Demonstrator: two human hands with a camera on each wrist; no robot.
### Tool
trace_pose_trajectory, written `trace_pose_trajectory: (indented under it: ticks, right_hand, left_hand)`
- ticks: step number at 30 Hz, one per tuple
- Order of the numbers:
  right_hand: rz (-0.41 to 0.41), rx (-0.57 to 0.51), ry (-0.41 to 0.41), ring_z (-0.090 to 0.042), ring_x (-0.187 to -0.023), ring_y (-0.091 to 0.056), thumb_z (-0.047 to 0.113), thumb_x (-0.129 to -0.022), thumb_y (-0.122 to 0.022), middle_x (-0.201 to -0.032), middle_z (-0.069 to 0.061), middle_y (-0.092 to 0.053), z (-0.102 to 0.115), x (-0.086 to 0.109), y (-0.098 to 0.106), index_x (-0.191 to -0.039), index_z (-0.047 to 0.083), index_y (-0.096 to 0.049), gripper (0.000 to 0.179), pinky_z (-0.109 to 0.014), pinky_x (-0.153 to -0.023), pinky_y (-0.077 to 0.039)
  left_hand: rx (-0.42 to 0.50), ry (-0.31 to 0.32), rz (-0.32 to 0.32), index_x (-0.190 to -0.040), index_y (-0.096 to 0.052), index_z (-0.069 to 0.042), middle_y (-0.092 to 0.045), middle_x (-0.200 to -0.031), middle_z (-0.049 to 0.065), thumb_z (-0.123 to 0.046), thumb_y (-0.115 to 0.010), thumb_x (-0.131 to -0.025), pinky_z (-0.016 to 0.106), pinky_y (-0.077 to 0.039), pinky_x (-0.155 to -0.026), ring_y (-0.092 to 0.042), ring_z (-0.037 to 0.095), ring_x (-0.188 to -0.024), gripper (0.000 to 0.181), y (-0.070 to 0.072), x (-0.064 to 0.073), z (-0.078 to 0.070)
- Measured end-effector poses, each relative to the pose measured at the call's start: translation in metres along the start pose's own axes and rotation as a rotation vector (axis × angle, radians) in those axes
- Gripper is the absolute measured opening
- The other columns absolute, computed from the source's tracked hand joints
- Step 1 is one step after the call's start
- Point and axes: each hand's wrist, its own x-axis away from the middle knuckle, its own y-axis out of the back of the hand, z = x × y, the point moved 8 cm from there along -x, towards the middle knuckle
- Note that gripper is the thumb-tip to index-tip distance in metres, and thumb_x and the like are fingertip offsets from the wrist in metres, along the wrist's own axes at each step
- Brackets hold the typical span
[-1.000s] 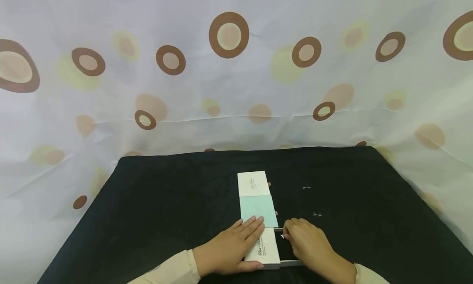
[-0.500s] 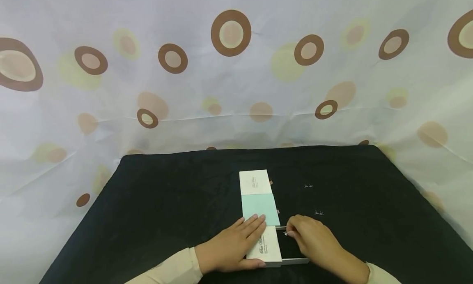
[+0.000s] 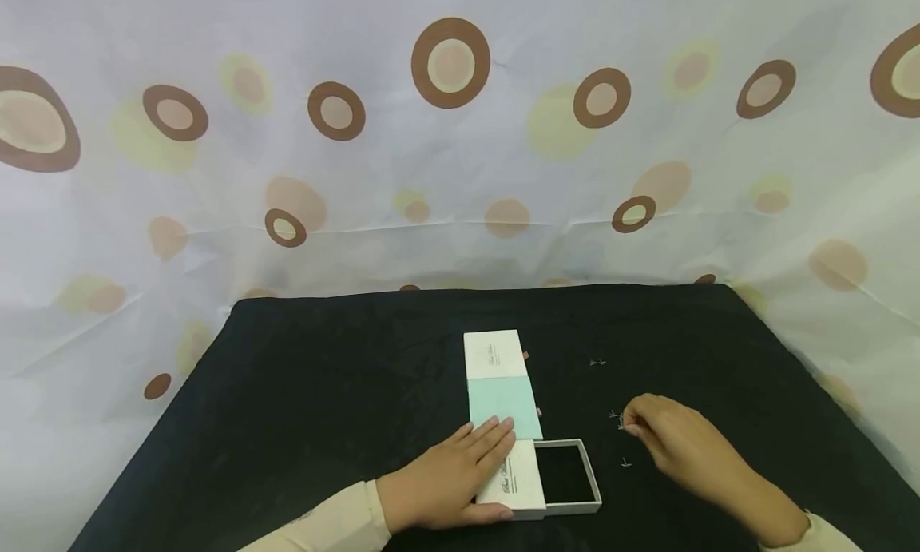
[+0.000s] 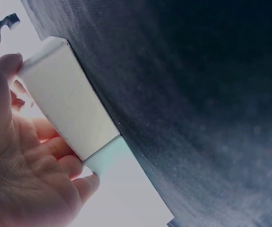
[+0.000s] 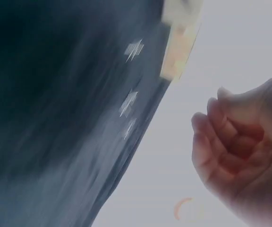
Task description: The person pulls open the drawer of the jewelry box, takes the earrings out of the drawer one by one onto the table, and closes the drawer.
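My left hand (image 3: 460, 476) lies flat with straight fingers on the nearest white jewelry box (image 3: 528, 480), its fingertips reaching the mint box (image 3: 503, 400). From that white box a drawer (image 3: 592, 476) with a black pad is slid out to the right. My right hand (image 3: 683, 440) is over the cloth right of the drawer, finger and thumb pinching a small silver twig-shaped earring (image 3: 621, 425). Close by its fingertips lies a pair of similar earrings (image 3: 614, 414). A single earring (image 3: 626, 462) rests on the cloth nearer the front.
Beyond the mint box, in line with it, stands another white box (image 3: 493, 354); both have small tabs on the right side. Another pair of small silver earrings (image 3: 597, 363) lies farther back on the black cloth (image 3: 345, 392). A patterned curtain (image 3: 460, 176) hangs behind.
My right hand has moved from the drawer to the right, over the cloth. The earring that lay in the drawer is out, and the drawer's black pad is bare. My left hand stays put.
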Motion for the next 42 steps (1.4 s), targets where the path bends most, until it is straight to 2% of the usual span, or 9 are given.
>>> trace_pose_trajectory:
  ticks: [5,10,14,18,23,32,37,42]
  right_hand:
    - [0.124,-0.002,-0.067,0.007,-0.065,-0.040,0.005,-0.083,-0.072,-0.079,0.017,-0.053,-0.031,0.018,0.000,-0.083,0.020,-0.059,0.020,-0.020,-0.054,-0.041]
    - [0.208,-0.025,-0.099,0.006,-0.064,-0.037,0.007,-0.085,-0.070,-0.077,0.017,-0.049,-0.046,0.032,-0.009,-0.081,0.023,-0.055,0.022,-0.019,-0.054,-0.035]
    - [0.191,-0.032,-0.024,0.006,-0.064,-0.034,0.006,-0.083,-0.071,-0.075,0.018,-0.041,-0.045,0.036,-0.016,-0.078,0.024,-0.050,0.028,-0.017,-0.055,-0.031]
    - [0.203,-0.052,0.037,0.007,-0.064,-0.034,0.006,-0.083,-0.071,-0.074,0.020,-0.040,-0.041,0.037,-0.023,-0.078,0.025,-0.050,0.028,-0.015,-0.055,-0.031]
    - [0.248,-0.070,0.036,0.007,-0.064,-0.035,0.006,-0.083,-0.070,-0.074,0.020,-0.042,-0.039,0.042,-0.028,-0.079,0.025,-0.051,0.027,-0.016,-0.054,-0.033]
    - [0.254,-0.063,0.028,0.007,-0.064,-0.036,0.006,-0.082,-0.071,-0.074,0.021,-0.042,-0.039,0.047,-0.031,-0.078,0.026,-0.051,0.028,-0.018,-0.053,-0.037]
    - [0.267,-0.058,0.044,0.006,-0.064,-0.036,0.005,-0.081,-0.072,-0.073,0.021,-0.042,-0.036,0.044,-0.038,-0.078,0.025,-0.051,0.029,-0.019,-0.053,-0.038]
    - [0.295,-0.028,0.060,0.005,-0.064,-0.035,0.005,-0.082,-0.072,-0.073,0.021,-0.041,-0.033,0.036,-0.044,-0.077,0.026,-0.051,0.030,-0.019,-0.054,-0.036]
  left_hand:
    - [-0.005,-0.023,-0.011,-0.153,-0.021,-0.006,-0.018,-0.160,0.009,-0.062,-0.033,-0.097,0.042,-0.027,-0.114,-0.019,0.021,-0.146,0.081,0.001,-0.004,-0.004]
    - [-0.030,-0.051,-0.017,-0.152,-0.021,-0.005,-0.019,-0.159,0.009,-0.061,-0.033,-0.097,0.041,-0.028,-0.114,-0.020,0.022,-0.146,0.080,0.003,-0.007,-0.007]
    - [-0.039,-0.048,-0.014,-0.153,-0.021,-0.005,-0.018,-0.159,0.009,-0.062,-0.033,-0.097,0.041,-0.028,-0.114,-0.019,0.021,-0.146,0.081,0.002,-0.007,-0.006]
    - [-0.024,-0.032,-0.007,-0.153,-0.020,-0.006,-0.017,-0.160,0.008,-0.063,-0.032,-0.096,0.041,-0.028,-0.114,-0.018,0.020,-0.146,0.081,-0.002,-0.007,-0.005]
    - [-0.012,-0.045,-0.013,-0.153,-0.020,-0.006,-0.017,-0.160,0.008,-0.063,-0.032,-0.096,0.042,-0.028,-0.114,-0.018,0.021,-0.146,0.082,-0.002,-0.008,-0.007]
    - [-0.001,-0.053,0.005,-0.153,-0.019,-0.007,-0.015,-0.160,0.008,-0.064,-0.032,-0.096,0.042,-0.027,-0.114,-0.017,0.020,-0.147,0.082,-0.003,-0.011,-0.007]
    - [0.006,-0.041,0.009,-0.153,-0.020,-0.006,-0.016,-0.160,0.008,-0.065,-0.030,-0.095,0.043,-0.028,-0.114,-0.017,0.021,-0.146,0.083,-0.004,-0.007,-0.005]
    - [0.000,-0.027,-0.025,-0.152,-0.023,-0.005,-0.019,-0.159,0.009,-0.065,-0.031,-0.095,0.044,-0.031,-0.112,-0.020,0.022,-0.146,0.083,-0.004,-0.001,-0.002]
